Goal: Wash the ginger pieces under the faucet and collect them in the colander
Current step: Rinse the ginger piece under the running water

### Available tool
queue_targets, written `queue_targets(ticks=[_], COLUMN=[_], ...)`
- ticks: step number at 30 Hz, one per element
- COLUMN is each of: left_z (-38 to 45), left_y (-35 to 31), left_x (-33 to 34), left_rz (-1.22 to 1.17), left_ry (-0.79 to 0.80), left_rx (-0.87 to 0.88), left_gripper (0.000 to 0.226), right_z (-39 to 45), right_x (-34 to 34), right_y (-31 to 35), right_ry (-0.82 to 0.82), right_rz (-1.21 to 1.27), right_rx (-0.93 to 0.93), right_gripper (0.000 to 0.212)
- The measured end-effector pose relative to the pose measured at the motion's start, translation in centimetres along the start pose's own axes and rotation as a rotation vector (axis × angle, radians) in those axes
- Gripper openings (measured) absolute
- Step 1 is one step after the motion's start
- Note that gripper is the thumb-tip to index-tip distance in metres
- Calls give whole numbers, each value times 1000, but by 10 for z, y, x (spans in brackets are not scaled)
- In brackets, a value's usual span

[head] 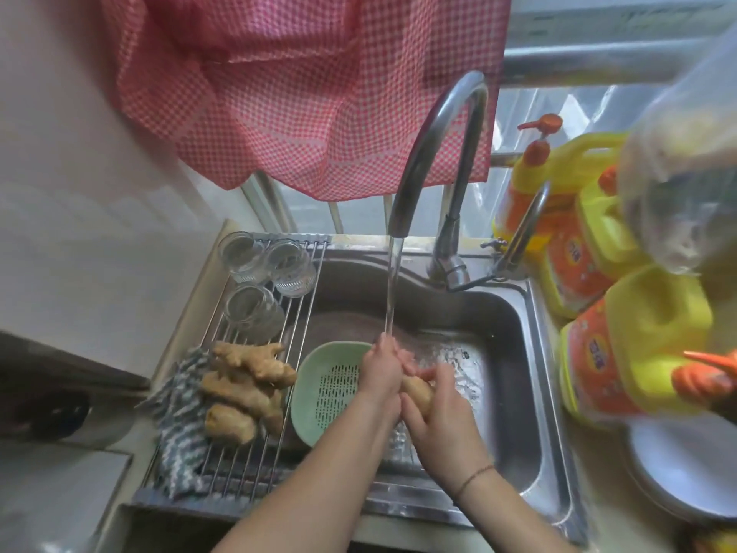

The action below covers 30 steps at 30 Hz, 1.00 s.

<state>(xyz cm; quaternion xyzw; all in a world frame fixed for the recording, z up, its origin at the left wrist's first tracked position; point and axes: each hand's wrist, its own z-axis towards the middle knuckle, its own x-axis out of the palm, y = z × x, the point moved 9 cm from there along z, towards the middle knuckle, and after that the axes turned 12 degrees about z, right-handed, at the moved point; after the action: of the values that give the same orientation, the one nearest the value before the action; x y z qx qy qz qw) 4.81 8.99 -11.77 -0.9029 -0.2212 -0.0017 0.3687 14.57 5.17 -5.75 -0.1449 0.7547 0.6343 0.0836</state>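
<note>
Both hands, left hand [382,375] and right hand [434,409], wrap fingers around a knobbly tan ginger piece [416,393] under the curved steel faucet [428,153]; the pale green perforated plastic colander [327,389] sits at nine o'clock.

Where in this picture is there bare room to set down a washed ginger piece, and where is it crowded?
Free: the colander holds nothing visible; the sink floor right of the hands is bare but wet. Crowded: the drying rack carries three glasses, unwashed ginger and a striped cloth; the right counter is packed with detergent bottles.
</note>
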Motion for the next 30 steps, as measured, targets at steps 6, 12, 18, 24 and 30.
queue_targets(ticks=[6, 12, 18, 24, 30], left_z=[6, 10, 22, 6, 3], left_y=[14, 11, 2, 15, 19], left_x=[4, 4, -19, -10, -23], left_rz=[-303, -476, -523, -447, -511], left_ry=[76, 119, 60, 325, 313], left_rx=[-95, -107, -85, -125, -155], left_gripper=[38, 35, 32, 31, 45], right_z=[10, 4, -6, 1, 4], right_x=[-7, 1, 3, -2, -3], right_y=[-15, -33, -35, -41, -42], right_ry=[-33, -34, 31, 47, 49], right_rz=[87, 522, 725, 742, 743], right_rx=[168, 346, 357, 364, 384], right_gripper=[27, 26, 24, 23, 23])
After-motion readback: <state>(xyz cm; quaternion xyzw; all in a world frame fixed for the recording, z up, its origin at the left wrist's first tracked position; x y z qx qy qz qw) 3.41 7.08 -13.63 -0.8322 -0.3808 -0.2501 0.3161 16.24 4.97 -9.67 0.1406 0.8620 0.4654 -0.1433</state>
